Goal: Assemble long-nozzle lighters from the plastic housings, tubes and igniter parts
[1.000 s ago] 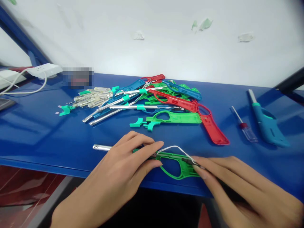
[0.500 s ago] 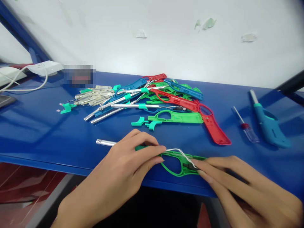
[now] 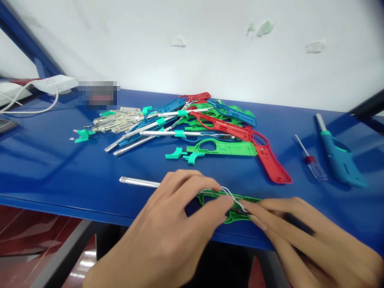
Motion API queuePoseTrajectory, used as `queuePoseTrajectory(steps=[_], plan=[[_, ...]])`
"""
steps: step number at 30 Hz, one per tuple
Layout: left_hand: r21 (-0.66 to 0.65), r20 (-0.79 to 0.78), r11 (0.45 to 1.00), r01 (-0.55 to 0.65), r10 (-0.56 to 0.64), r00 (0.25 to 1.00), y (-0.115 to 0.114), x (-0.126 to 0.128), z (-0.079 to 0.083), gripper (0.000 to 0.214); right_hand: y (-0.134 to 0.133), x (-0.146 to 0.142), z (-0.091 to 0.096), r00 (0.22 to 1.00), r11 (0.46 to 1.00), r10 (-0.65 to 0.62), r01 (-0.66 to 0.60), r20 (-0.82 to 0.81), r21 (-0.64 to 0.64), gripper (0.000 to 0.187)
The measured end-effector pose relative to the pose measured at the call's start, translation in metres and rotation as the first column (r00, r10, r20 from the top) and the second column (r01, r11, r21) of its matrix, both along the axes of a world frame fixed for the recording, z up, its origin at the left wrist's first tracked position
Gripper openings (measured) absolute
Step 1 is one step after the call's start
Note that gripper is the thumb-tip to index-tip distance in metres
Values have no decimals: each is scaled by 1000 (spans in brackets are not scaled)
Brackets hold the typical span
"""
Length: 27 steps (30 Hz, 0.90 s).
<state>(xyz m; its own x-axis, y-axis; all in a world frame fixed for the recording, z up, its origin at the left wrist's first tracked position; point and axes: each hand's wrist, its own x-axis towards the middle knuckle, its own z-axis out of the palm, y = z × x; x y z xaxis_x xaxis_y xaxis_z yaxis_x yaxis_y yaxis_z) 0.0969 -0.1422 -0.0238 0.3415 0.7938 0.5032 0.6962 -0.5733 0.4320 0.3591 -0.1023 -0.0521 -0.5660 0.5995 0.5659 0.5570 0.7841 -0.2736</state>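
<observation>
A green lighter shell half (image 3: pixel 237 218) lies near the table's front edge, its inner side up. Its metal tube (image 3: pixel 139 182) points left. White wires (image 3: pixel 229 194) arch over the shell to a small black igniter (image 3: pixel 241 211). My right hand (image 3: pixel 294 232) pinches the igniter between thumb and forefinger, over the shell's handle end. My left hand (image 3: pixel 186 216) lies across the trigger-guard loop. Its thumb and forefinger are spread apart beside the wires, and its other fingertips are hidden.
Behind my hands lie loose green triggers (image 3: pixel 175 153), red (image 3: pixel 271 162) and green (image 3: pixel 231 147) shell halves, tubes (image 3: pixel 159 133) and clear pieces (image 3: pixel 120 120). To the right are a screwdriver (image 3: pixel 315 166) and a blue lighter (image 3: pixel 342 160). A power strip (image 3: pixel 57 83) stands far left.
My left hand has slid right along the shell, from the tube end to the wires, and its thumb and forefinger have parted. My right hand has hardly moved.
</observation>
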Motion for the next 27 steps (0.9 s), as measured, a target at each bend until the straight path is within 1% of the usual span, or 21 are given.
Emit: queuePoseTrajectory(steps=[1,3,5,7,9,13,17,20,23,27], plan=[[3,14,1000,19,-19,1000,0,4,1,37,0,0,-1,1000,1000,9,-9,-6,-17,47],[-17,-7,999,47,-47,999,3,9,1,37,1,0,0,999,999,31,-32,-25,-42,48],[-58,-61,996,65,-69,996,6,12,0,35,2,-3,2,998,999,48,-49,-32,-20,45],[-75,-91,994,81,-88,992,7,14,-2,33,3,-5,5,998,999,52,-52,-38,4,38],[-67,-87,995,79,-85,993,8,14,-4,32,3,-7,6,998,999,44,-44,-37,10,36],[-43,-69,997,72,-74,995,6,15,-6,32,2,-7,2,999,1000,30,-30,-17,-10,41],[-7,-50,998,67,-68,996,8,17,-5,35,3,-5,0,998,999,46,-47,-48,-19,44],[-24,-39,998,63,-64,997,11,17,-3,35,3,-4,2,997,997,68,-69,-45,-18,44],[-56,-82,996,66,-71,994,13,17,-1,34,3,-3,4,997,997,70,-70,-27,-25,42],[-88,-179,991,98,-113,977,17,17,4,32,3,-2,5,999,1000,23,-23,-30,-4,33]])
